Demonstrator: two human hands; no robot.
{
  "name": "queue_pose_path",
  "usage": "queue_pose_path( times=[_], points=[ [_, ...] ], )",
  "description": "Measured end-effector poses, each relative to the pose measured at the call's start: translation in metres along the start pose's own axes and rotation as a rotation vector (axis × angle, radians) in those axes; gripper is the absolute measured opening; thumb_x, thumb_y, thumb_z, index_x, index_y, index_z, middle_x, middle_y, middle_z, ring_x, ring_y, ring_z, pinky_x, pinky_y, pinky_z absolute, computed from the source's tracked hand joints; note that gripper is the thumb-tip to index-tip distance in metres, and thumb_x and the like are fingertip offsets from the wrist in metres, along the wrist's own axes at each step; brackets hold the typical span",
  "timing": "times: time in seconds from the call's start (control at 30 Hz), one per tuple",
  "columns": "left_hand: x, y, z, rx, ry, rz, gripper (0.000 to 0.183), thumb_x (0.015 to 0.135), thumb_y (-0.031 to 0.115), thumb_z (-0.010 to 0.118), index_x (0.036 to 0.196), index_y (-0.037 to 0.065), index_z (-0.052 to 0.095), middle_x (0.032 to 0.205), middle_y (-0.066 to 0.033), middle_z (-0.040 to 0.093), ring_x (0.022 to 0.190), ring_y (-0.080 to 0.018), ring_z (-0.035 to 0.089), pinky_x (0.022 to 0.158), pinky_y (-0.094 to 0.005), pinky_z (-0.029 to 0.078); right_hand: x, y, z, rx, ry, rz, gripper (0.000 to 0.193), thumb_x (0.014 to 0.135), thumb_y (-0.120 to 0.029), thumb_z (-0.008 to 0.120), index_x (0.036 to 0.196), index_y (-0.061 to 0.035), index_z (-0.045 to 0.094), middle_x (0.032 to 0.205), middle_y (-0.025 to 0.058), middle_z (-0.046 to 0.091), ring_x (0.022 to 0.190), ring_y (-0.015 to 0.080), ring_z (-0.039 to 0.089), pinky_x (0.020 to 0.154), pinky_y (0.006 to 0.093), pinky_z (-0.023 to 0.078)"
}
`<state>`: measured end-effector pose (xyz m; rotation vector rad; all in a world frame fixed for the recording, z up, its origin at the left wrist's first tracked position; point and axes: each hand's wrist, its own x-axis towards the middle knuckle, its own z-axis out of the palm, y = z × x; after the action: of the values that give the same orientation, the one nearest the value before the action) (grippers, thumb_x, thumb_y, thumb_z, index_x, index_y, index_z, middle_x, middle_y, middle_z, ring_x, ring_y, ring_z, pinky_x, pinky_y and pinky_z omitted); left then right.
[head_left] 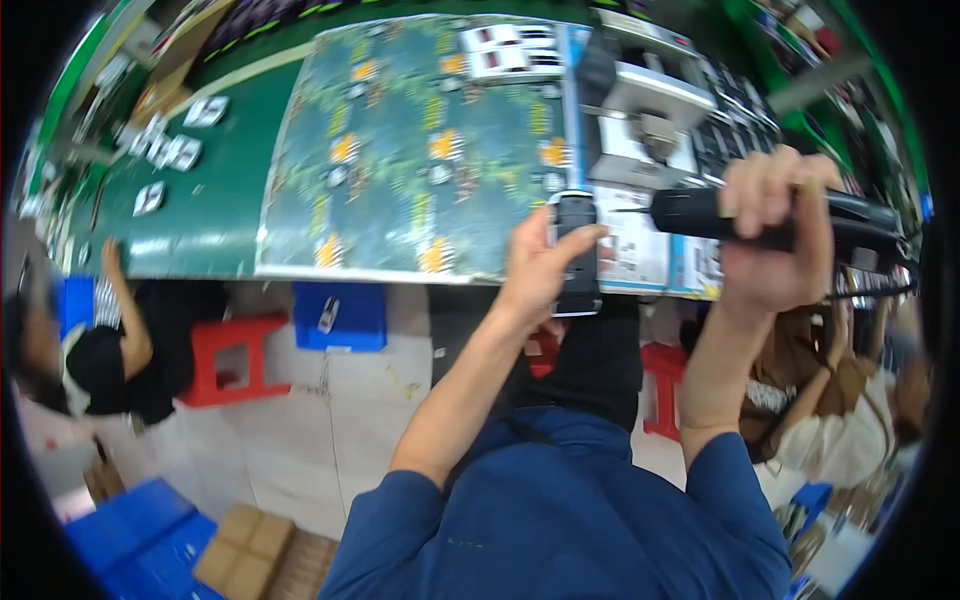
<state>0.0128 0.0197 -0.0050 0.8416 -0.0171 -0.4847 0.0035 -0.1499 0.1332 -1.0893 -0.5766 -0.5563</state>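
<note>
My left hand [535,262] is closed round a black oblong device [576,275] with a pale edge, held upright at the front edge of the table. Its thumb lies across the device's face. A black electric screwdriver [685,212] is gripped in my right hand [778,225], fingers wrapped over its body. The screwdriver lies nearly level, its thin bit pointing left at the upper part of the device. A small gap seems to separate bit and device. A cable hangs from the screwdriver's rear end.
A patterned mat [390,205] covers the middle of the green table [235,185]. Farther back sit a white tray [512,72] of parts and a white fixture [640,165]. Small white pieces [180,152] lie at left. People sit on both sides; a red stool [238,330] and blue bin [340,335] stand below.
</note>
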Motion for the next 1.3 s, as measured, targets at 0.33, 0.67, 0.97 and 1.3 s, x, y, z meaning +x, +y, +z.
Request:
queue_pose_path(
  times=[0.33,0.67,0.97,1.3],
  points=[
    [0.002,-0.016,0.017,0.057,-0.041,-0.022,0.02,0.093,0.005,0.061,0.111,-0.001,0.06,0.093,-0.012,0.071,0.076,-0.0164,0.069,0.066,-0.0303,0.059,-0.017,0.01,-0.003,-0.146,0.031,-0.025,0.009,0.094,-0.01,0.053,0.1,-0.0038,0.05,0.071,0.0056,0.049,0.055,0.0139,0.049,0.058,0.0318,0.046],
    [0.002,-0.011,0.016,0.128,-0.037,-0.056,0.02,0.09,0.005,0.068,0.109,0.0,0.064,0.094,-0.0088,0.072,0.077,-0.0119,0.068,0.07,-0.0271,0.057,-0.018,0.024,0.003,-0.198,-0.009,0.099,0.022,0.08,0.004,0.071,0.084,-0.0047,0.052,0.069,0.0075,0.059,0.057,0.01,0.054,0.056,0.0241,0.046],
    [0.004,-0.005,0.013,0.095,-0.06,-0.137,0.02,0.088,0.004,0.068,0.107,-0.001,0.065,0.092,-0.0085,0.072,0.076,-0.0116,0.067,0.068,-0.0265,0.057,-0.023,0.026,0.003,-0.163,0.019,0.15,0.024,0.079,0.002,0.074,0.082,-0.0066,0.051,0.069,0.0068,0.059,0.059,0.01,0.054,0.058,0.0252,0.046],
    [0.003,-0.006,0.019,0.118,-0.046,-0.129,0.02,0.087,0.002,0.068,0.106,-0.001,0.065,0.092,-0.0092,0.072,0.076,-0.012,0.067,0.069,-0.0261,0.056,-0.025,0.021,-0.005,-0.225,-0.092,0.086,0.018,0.087,-0.008,0.065,0.09,-0.0068,0.048,0.071,0.006,0.052,0.055,0.013,0.051,0.056,0.0296,0.045]
  ],
)
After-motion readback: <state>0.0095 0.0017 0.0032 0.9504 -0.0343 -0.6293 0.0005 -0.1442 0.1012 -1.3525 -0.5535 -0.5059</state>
